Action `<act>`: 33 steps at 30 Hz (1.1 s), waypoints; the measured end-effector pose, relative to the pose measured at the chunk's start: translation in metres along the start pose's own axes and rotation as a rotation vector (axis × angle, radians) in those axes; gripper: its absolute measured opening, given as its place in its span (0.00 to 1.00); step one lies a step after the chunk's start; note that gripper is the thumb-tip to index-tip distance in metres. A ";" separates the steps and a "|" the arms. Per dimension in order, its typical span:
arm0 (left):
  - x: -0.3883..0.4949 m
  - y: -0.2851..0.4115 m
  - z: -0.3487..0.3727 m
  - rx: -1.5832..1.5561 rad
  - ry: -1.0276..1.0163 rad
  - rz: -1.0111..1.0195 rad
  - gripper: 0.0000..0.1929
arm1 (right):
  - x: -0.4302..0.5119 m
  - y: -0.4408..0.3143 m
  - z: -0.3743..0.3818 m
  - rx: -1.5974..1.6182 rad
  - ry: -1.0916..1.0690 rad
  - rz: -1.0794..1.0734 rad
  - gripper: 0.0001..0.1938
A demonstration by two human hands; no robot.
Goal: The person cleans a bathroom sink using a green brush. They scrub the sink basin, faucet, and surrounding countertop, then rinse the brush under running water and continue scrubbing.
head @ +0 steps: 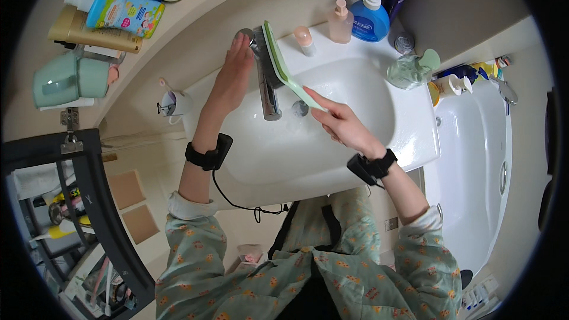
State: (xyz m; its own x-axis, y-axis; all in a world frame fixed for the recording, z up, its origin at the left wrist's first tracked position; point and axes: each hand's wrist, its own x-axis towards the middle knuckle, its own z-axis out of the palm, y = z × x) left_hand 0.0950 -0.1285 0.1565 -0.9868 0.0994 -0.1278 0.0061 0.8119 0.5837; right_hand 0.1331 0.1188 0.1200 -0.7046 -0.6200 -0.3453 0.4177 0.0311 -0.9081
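My right hand (pixel 344 126) grips the handle of a light green long-handled brush (pixel 278 60) with dense dark grey bristles. The brush is held over the back of a white washbasin (pixel 249 166), its bristles facing left, close beside a chrome faucet (pixel 270 102). My left hand (pixel 233 69) lies with its fingers together and their tips on the faucet handle (pixel 245 32); its thumb is hidden, so whether it grips is unclear. Below the spout, a round drain stopper (pixel 300 108) sits in the basin. Water droplets show on the basin's surface.
Along the basin's rim stand a small peach-capped bottle (pixel 304 41), a pink pump bottle (pixel 341 26), a blue pump bottle (pixel 370 20) and a green bottle (pixel 406 71). A white cup (pixel 174 104) is at left. A bathtub (pixel 471 151) lies right; an open mirror cabinet (pixel 89 178), left.
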 end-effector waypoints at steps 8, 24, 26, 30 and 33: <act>0.001 -0.004 0.004 -0.070 0.013 0.014 0.30 | -0.004 -0.007 0.001 -0.010 -0.019 0.126 0.23; 0.001 -0.004 0.005 -0.031 0.016 0.007 0.32 | -0.006 -0.008 -0.003 -0.059 -0.004 0.095 0.24; 0.001 -0.003 0.005 -0.030 0.018 0.005 0.32 | -0.005 -0.004 -0.003 -0.071 0.009 -0.007 0.23; 0.001 -0.003 0.005 -0.085 0.015 0.018 0.32 | -0.003 -0.001 -0.002 -0.042 0.009 -0.148 0.23; 0.001 -0.005 0.005 -0.029 0.024 0.036 0.32 | -0.001 -0.003 -0.001 -0.078 -0.003 0.106 0.24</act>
State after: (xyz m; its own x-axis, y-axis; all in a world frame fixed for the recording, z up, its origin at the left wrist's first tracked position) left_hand 0.0945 -0.1290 0.1493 -0.9897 0.1139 -0.0869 0.0375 0.7910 0.6106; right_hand 0.1320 0.1196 0.1225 -0.6567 -0.6126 -0.4398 0.4437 0.1577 -0.8822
